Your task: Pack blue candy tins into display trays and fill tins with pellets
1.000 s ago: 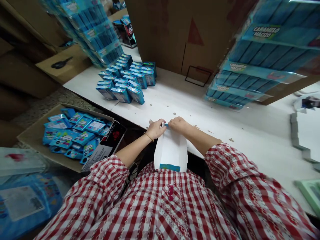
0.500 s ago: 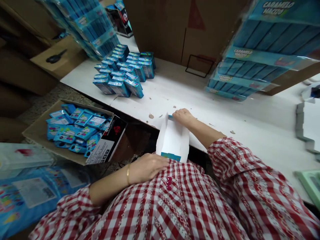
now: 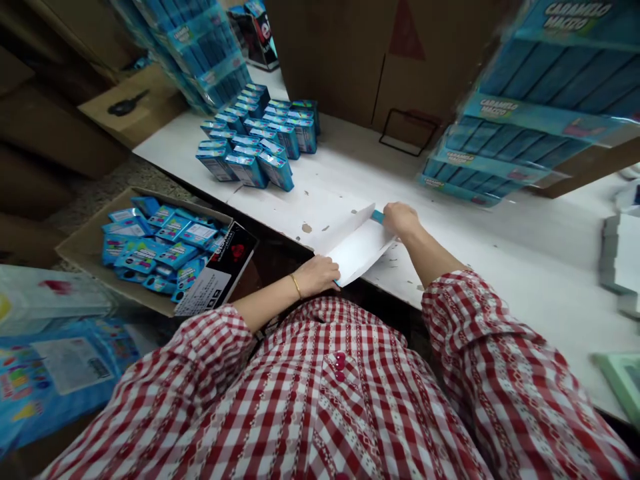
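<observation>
A folding carton, white inside with blue at its ends, lies tilted over the front edge of the white table. My left hand is closed on its near end, fingers wrapped round the edge. At the far end my right hand grips the other edge, next to a blue flap. The carton's inside faces up and shows nothing in it. Its underside is hidden, and so are most of my fingertips.
Small blue boxes stand in rows on the table. Left of it, a cardboard box holds loose blue packs. Wrapped blue stacks rise at the right, near a black wire stand. A green tray sits far right.
The carton has moved forward from my lap onto the table edge and turned to slant rightward. My left hand has closed on its near end; my right hand has shifted right with the far end.
</observation>
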The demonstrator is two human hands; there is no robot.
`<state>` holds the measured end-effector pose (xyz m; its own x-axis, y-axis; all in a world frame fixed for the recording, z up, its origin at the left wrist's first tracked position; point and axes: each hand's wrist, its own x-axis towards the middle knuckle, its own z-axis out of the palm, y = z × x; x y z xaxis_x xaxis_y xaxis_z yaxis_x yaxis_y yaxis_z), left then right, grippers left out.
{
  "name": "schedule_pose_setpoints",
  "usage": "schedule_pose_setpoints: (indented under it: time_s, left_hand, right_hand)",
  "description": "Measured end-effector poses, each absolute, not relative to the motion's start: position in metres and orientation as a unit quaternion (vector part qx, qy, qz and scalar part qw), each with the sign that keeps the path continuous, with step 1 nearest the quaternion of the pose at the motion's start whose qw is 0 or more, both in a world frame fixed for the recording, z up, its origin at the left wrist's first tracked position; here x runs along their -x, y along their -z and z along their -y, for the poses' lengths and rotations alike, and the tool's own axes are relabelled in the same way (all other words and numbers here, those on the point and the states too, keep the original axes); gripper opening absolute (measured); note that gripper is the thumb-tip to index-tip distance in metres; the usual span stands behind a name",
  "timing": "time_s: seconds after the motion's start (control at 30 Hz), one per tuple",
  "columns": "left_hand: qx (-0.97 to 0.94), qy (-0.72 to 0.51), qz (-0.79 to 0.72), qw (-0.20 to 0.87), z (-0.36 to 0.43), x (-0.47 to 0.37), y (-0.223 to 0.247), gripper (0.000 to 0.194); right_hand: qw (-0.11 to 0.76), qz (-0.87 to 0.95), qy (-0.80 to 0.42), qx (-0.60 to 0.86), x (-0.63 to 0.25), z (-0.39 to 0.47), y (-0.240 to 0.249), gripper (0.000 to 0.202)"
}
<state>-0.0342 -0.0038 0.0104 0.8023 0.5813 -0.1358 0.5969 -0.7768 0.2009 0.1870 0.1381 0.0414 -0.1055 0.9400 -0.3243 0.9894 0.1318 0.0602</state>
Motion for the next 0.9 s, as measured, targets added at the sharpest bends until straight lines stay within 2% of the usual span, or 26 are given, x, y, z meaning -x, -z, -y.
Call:
schedule_pose_setpoints:
  time_s: [0.17, 0.3, 0.37, 0.43, 0.5, 0.6, 0.73, 0.83, 0.9]
  left_hand:
    - [-0.958, 0.036, -0.259, 0.114, -0.041, 0.058, -0.012, 0.026]
    - [-0.950, 0.013, -0.301, 0.085, -0.070, 0.071, -0.021, 0.013]
    - [-0.943, -0.022, -0.315, 0.108, -0.076, 0.073, -0.020, 0.013]
    - [-0.935, -0.059, -0.315, 0.149, -0.077, 0.073, -0.015, 0.016]
    - [-0.928, -0.088, -0.313, 0.184, -0.076, 0.072, -0.009, 0.017]
    - [-0.919, -0.096, -0.311, 0.223, -0.077, 0.074, -0.004, 0.013]
    - [-0.905, -0.080, -0.318, 0.271, -0.082, 0.077, -0.004, 0.010]
    - [-0.877, -0.106, -0.385, 0.268, -0.074, 0.072, -0.010, 0.021]
    - [-0.861, -0.152, -0.440, 0.207, -0.060, 0.061, -0.015, 0.034]
  right_hand:
    - [0.141, -0.682, 0.156, -0.701, -0.213, -0.125, -0.040, 0.034]
    - [0.107, -0.641, 0.241, -0.721, -0.232, -0.111, -0.030, 0.030]
    - [0.078, -0.632, 0.245, -0.731, -0.239, -0.102, -0.028, 0.028]
    - [0.030, -0.637, 0.220, -0.738, -0.243, -0.089, -0.030, 0.030]
    - [-0.050, -0.667, 0.141, -0.730, -0.244, -0.069, -0.034, 0.040]
    - [-0.136, -0.775, 0.002, -0.617, -0.234, -0.031, -0.036, 0.043]
    - [-0.104, -0.887, -0.043, -0.448, -0.211, 0.000, -0.021, 0.041]
    - [-0.102, -0.879, -0.060, -0.461, -0.199, -0.003, -0.007, 0.049]
    - [-0.092, -0.875, -0.044, -0.474, -0.196, -0.011, -0.003, 0.058]
